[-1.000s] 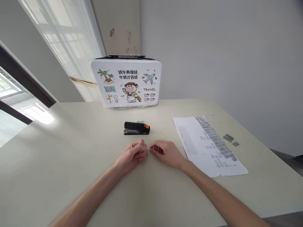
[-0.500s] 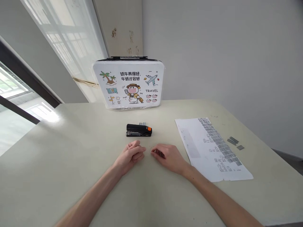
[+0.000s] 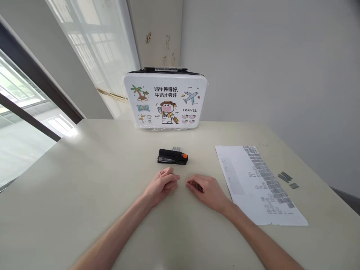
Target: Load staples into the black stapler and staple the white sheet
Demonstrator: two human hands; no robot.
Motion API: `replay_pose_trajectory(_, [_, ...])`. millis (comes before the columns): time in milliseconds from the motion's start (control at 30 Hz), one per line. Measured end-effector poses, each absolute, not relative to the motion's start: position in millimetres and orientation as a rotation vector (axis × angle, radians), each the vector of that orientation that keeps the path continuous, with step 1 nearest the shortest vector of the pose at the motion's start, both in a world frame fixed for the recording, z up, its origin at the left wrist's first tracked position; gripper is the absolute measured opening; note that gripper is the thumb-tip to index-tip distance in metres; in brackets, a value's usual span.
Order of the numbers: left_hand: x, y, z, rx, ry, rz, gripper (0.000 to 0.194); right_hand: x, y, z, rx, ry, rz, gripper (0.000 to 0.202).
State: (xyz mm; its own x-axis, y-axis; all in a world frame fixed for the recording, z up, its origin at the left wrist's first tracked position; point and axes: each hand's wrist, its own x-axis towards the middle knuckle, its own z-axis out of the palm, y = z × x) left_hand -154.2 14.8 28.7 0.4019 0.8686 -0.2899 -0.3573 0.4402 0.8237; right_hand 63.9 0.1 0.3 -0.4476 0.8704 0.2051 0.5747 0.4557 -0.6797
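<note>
Left grip (image 3: pixel 162 185) curled in a loose fist, right grip (image 3: pixel 209 191) pinched, nothing visibly held in either, both on the near side of the black stapler (image 3: pixel 172 156), which lies crosswise on the desk (image 3: pixel 84 187), left grip nearer it!

I see a black stapler (image 3: pixel 171 156) with an orange patch (image 3: pixel 185 156), a white case (image 3: pixel 165 98) with multicoloured cartoons (image 3: pixel 168 111) by the far edge of the cream tabletop (image 3: pixel 84 180), and grey-patched white paper (image 3: pixel 249 193) toward its right edge.

pale table (image 3: pixel 70 195): stapler (image 3: pixel 172 157), printed paper (image 3: pixel 242 195), staple strips (image 3: pixel 283 178), white case (image 3: pixel 153 103).
</note>
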Motion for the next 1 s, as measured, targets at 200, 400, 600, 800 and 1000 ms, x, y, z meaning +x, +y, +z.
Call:
replay_pose_trajectory(200, [-155.0,15.4,27.2,0.728,0.808,0.866,0.069,63.5,0.0,1.5,-1.220,-2.174,0.709,0.026])
replay_pose_trajectory(400, [-161.9,14.4,23.7,0.764,0.777,0.861,0.064,66.8,-3.2,9.6,-1.238,-2.204,0.791,0.025])
replay_pose_trajectory(600, [-206.5,16.1,26.0,0.993,0.863,0.843,0.061,129.2,-18.3,31.2,-1.336,-2.250,0.851,0.028])
replay_pose_trajectory(800, [-251.5,18.5,32.9,1.057,0.988,0.947,0.060,247.1,-21.1,9.0,-1.665,-2.200,0.152,0.043])
replay_pose_trajectory(1000, [-255.6,19.9,27.3,1.120,1.070,0.966,0.055,280.1,-36.6,-22.5,-1.675,-2.434,0.177,0.066])
